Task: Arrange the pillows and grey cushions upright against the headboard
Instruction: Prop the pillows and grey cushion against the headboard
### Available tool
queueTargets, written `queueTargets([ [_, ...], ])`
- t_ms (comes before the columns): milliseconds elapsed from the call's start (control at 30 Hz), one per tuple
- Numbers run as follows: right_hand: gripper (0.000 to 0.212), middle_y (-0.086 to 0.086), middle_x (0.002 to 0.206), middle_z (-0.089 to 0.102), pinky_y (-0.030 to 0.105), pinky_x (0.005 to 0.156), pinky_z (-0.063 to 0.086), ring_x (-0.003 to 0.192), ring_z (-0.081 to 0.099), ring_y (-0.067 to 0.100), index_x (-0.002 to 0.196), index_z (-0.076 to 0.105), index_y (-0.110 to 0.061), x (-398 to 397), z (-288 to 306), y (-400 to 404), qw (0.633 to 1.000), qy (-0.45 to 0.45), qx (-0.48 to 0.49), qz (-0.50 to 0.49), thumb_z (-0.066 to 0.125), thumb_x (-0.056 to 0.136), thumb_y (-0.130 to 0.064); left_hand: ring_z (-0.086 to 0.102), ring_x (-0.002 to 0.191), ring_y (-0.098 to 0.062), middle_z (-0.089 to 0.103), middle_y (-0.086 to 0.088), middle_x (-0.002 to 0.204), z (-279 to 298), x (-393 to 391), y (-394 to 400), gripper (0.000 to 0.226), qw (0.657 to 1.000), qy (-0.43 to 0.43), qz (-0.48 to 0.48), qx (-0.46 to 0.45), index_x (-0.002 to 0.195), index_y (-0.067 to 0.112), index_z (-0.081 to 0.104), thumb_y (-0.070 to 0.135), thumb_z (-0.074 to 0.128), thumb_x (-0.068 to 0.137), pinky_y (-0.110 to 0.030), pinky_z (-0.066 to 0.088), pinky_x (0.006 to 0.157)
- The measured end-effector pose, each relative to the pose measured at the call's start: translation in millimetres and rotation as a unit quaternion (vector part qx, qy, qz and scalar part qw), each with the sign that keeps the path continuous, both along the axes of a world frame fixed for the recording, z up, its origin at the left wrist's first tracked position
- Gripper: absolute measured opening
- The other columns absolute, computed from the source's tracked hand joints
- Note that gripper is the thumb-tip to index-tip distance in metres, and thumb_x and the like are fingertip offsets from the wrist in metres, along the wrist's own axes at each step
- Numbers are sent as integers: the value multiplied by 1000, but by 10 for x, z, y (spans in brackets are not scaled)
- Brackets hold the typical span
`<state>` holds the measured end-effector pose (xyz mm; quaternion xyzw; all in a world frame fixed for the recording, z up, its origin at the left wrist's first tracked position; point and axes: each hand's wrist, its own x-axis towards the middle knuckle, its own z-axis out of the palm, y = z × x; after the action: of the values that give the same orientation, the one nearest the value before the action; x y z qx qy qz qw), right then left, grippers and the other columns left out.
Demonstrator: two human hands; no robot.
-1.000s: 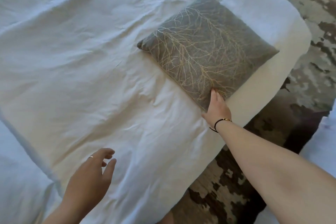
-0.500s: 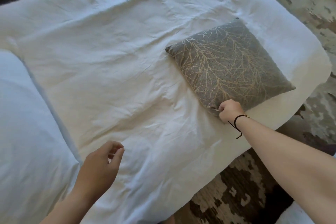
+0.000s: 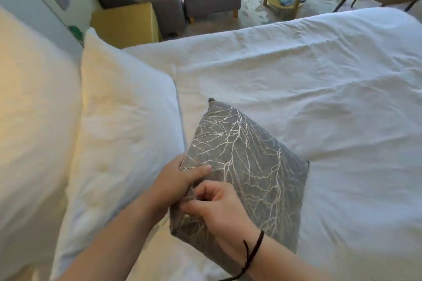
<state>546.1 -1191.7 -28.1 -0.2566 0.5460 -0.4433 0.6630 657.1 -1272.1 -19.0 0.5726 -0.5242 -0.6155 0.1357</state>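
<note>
The grey cushion point(image 3: 246, 166) — veined with pale branching lines — stands tilted on the white duvet point(image 3: 308, 89). Both hands grasp its near edge: left hand point(image 3: 175, 180) fingers curled over it, right hand point(image 3: 219, 207) pinching the fabric.

The grey cushion point(image 3: 246, 166) lower corner is hidden behind the right hand point(image 3: 219, 210); the frame's left edge crops 1 white pillow point(image 3: 29, 121).

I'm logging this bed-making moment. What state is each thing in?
Cushion: off the duvet, tilted, held at its near corner.
Left hand: grips the cushion's edge.
Right hand: pinches the cushion's corner.
Pillows: propped at the left.
Duvet: spread, wrinkled.
</note>
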Motion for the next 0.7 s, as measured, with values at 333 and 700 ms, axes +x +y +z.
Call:
queueTargets([
  [333,28,-10,83,74,33,77,58,77,65,2,88,75,-28,-416,360,-678,826,362,-184,390,77,73,-51,62,104,8,66,29,117,147,481,403,56,999,-39,25,6,115,49,64,37,84,64,-22,50,91],
  [700,32,-5,102,66,63,116,-1,115,59,22,105,56,-30,-306,166,-1350,311,626,-363,617,73,79,-25,49,45,-6,53,11,48,130,470,656,50,970,-241,3,23,54,19,53,61,81,61,-21,31,42],
])
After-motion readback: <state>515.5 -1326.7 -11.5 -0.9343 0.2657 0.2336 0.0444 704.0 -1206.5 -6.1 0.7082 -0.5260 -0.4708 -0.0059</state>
